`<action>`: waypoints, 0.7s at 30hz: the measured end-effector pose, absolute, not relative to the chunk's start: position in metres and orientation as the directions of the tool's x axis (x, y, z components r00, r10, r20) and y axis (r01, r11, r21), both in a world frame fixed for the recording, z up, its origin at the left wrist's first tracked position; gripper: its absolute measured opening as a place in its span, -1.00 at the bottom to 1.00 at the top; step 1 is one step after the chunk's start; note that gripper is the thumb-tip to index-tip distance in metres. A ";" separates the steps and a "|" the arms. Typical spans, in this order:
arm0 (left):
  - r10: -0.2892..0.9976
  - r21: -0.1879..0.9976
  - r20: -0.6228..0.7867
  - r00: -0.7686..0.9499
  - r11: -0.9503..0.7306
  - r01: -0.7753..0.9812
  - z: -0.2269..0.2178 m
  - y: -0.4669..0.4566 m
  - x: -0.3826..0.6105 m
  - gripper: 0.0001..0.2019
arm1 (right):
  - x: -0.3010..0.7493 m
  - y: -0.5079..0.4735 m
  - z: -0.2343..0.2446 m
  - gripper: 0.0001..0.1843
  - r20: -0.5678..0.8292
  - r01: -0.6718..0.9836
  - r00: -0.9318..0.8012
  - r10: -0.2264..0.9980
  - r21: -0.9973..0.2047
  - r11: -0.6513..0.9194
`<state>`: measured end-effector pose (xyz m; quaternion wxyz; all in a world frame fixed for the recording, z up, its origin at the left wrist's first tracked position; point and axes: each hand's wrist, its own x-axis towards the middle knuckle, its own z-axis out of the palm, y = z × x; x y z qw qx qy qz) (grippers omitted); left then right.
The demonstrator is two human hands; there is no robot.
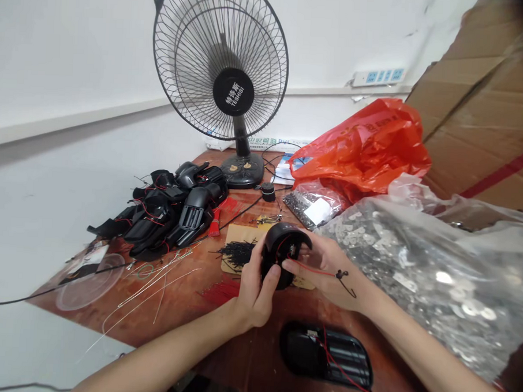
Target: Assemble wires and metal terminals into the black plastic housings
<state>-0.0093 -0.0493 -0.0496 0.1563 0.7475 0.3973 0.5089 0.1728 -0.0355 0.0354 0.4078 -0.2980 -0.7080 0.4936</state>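
A round black plastic housing [282,243] with a red wire coming out of it is held above the wooden table [187,308]. My left hand [255,288] wraps its left side, thumb pressed on the front. My right hand [323,265] pinches the housing's right edge, where the red wire [316,271] runs out across my palm to a small black end. A black grilled cover [326,355] with red wires lies flat on the table just below my hands.
A black desk fan [221,73] stands at the back. A pile of black parts with red wires [169,212] lies at left. A red plastic bag [363,145], a clear bag of metal pieces [435,273], a cardboard box [486,113], loose thin wires [163,272] and a clear lid [91,281] surround the work spot.
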 end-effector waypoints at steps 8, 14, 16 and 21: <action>0.804 0.715 0.569 0.172 -0.587 0.380 -0.052 -0.047 -0.006 -0.35 | 0.175 -0.031 0.034 -0.43 0.254 -0.066 -0.521 0.815 -0.964 0.258; 0.815 0.726 0.569 0.111 -0.562 0.396 -0.052 -0.042 -0.006 -0.39 | 0.170 -0.033 0.029 -0.49 0.237 0.024 -0.484 0.843 -0.959 0.283; 0.808 0.721 0.581 0.098 -0.566 0.399 -0.051 -0.041 -0.006 -0.40 | 0.167 -0.035 0.027 -0.53 0.256 0.016 -0.465 0.848 -0.955 0.297; 0.793 0.695 0.602 0.091 -0.576 0.431 -0.044 -0.040 -0.006 -0.42 | 0.163 -0.038 0.026 -0.56 0.266 0.031 -0.438 0.858 -0.950 0.311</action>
